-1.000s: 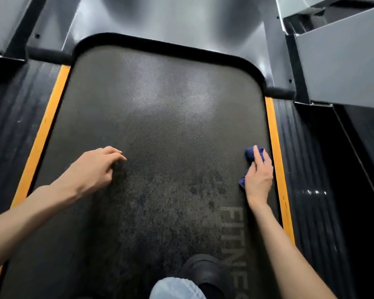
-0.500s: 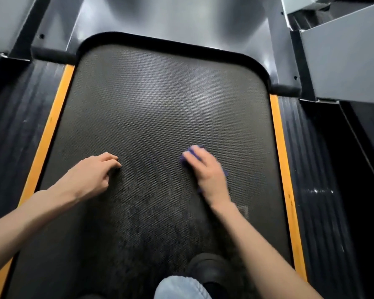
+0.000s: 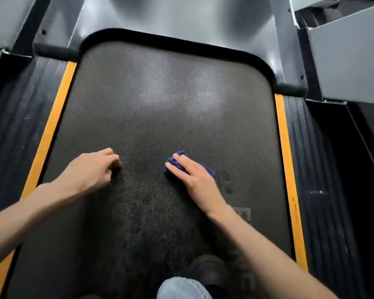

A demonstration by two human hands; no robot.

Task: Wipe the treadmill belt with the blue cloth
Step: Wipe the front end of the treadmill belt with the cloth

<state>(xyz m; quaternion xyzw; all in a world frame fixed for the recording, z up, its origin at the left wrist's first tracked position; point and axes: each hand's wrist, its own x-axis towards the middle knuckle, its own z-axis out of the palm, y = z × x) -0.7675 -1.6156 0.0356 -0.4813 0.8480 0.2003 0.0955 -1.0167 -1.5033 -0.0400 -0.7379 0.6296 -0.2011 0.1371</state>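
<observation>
The dark textured treadmill belt (image 3: 164, 108) fills the middle of the view, duller and smudged near me. My right hand (image 3: 192, 178) lies flat with straight fingers on the crumpled blue cloth (image 3: 206, 169), pressing it to the belt just right of centre; blue edges show past the fingertips and the side of the hand. My left hand (image 3: 93, 169) rests on the belt to the left, its fingers curled under with knuckles down and nothing in it.
Orange strips (image 3: 52, 124) and ribbed black side rails (image 3: 307, 169) border the belt. A grey motor cover (image 3: 171, 18) closes the far end. Another grey machine's panel (image 3: 350, 61) stands at the right. My knee (image 3: 181, 288) and dark shoe (image 3: 207, 270) are on the belt near me.
My right hand has slid the blue cloth from the belt's right edge leftward to near the centre. My left hand has stayed in place.
</observation>
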